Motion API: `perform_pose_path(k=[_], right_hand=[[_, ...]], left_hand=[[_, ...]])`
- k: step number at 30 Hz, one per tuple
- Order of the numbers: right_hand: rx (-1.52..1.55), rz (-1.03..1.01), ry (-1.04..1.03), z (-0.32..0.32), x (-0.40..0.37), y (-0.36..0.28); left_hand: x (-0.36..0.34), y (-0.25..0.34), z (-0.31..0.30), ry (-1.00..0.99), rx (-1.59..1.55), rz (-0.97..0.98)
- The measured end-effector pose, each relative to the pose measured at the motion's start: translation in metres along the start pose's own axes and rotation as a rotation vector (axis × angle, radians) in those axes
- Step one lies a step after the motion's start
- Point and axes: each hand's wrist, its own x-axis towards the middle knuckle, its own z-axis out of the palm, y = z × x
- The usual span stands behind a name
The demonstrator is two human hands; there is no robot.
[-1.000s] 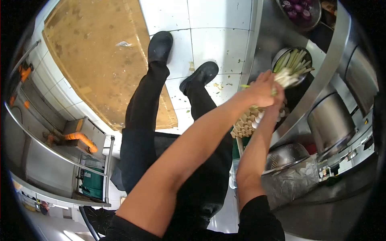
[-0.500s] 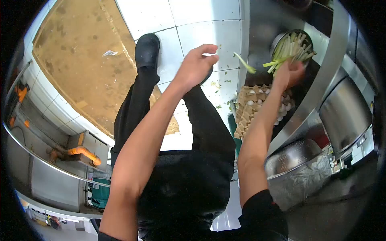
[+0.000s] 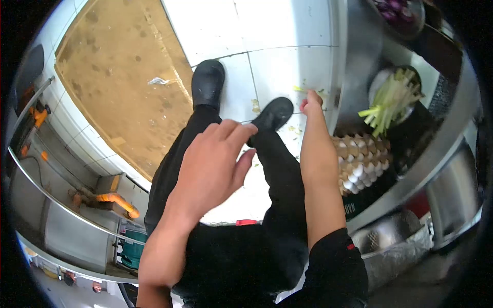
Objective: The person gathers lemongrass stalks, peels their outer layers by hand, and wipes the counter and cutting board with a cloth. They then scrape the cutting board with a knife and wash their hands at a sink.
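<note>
My left hand (image 3: 215, 164) hovers over my legs with its fingers spread and nothing in it. My right hand (image 3: 310, 102) reaches down past the shelf edge toward the tiled floor. Its fingertips are pinched on a thin green stalk piece (image 3: 299, 89). To its right, a metal bowl (image 3: 379, 81) on the low steel shelf holds a bunch of pale green scallion stalks (image 3: 391, 100). Stacked trays of eggs (image 3: 359, 159) sit beside the bowl, just right of my right forearm.
My black shoes (image 3: 208, 82) (image 3: 275, 113) stand on white tiles littered with green scraps. Brown cardboard (image 3: 123, 87) covers the floor at left. A bowl of purple onions (image 3: 395, 10), a steel pot (image 3: 454, 190) and a colander (image 3: 385, 231) crowd the shelving at right.
My right hand left the scallion bowl and moved left and down to a stalk piece by the floor. My left hand pulled back toward me and opened over my legs.
</note>
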Motion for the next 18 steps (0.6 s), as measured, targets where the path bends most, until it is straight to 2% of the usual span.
perform_pose_path(k=[2,4,6,7,8,9,10,11,12,14,16,17,18], right_hand=[[-0.038,-0.006,0.009,0.020,0.013,0.003],[0.040,-0.024,0.105,0.027,0.027,0.006],[0.058,-0.081,0.113,0.026,0.025,0.015],[-0.163,-0.243,0.048,0.011,-0.012,0.013],[-0.316,-0.305,0.072,0.003,-0.027,0.020],[-0.654,-0.449,0.136,-0.010,-0.047,0.018],[-0.869,-0.574,0.057,-0.031,-0.106,-0.001],[-0.890,-0.672,0.100,-0.051,-0.147,-0.014],[-0.910,-0.767,0.139,-0.067,-0.179,-0.023],[-0.820,-0.839,0.115,-0.114,-0.194,-0.054],[-0.749,-0.814,0.195,-0.159,-0.239,-0.088],[-0.733,-0.828,0.202,-0.175,-0.246,-0.095],[-0.679,-0.868,0.231,-0.187,-0.243,-0.096]], left_hand=[[0.004,0.001,-0.011,-0.026,0.000,-0.054],[0.005,-0.005,-0.016,-0.023,0.022,-0.066],[0.001,-0.005,-0.019,0.027,0.051,-0.060],[-0.001,-0.007,-0.015,0.070,0.054,-0.042],[-0.002,-0.006,-0.011,0.072,-0.021,-0.090],[-0.004,-0.008,-0.003,0.127,-0.037,-0.059],[-0.004,-0.011,0.004,0.123,-0.168,-0.101],[-0.006,-0.017,0.013,0.118,-0.292,-0.144],[-0.007,-0.030,0.028,0.159,-0.380,-0.106],[-0.013,-0.045,0.045,0.146,-0.529,-0.154],[-0.025,-0.054,0.053,0.165,-0.662,-0.196],[-0.035,-0.050,0.045,0.173,-0.662,-0.176],[-0.047,-0.045,0.035,0.203,-0.774,-0.235]])
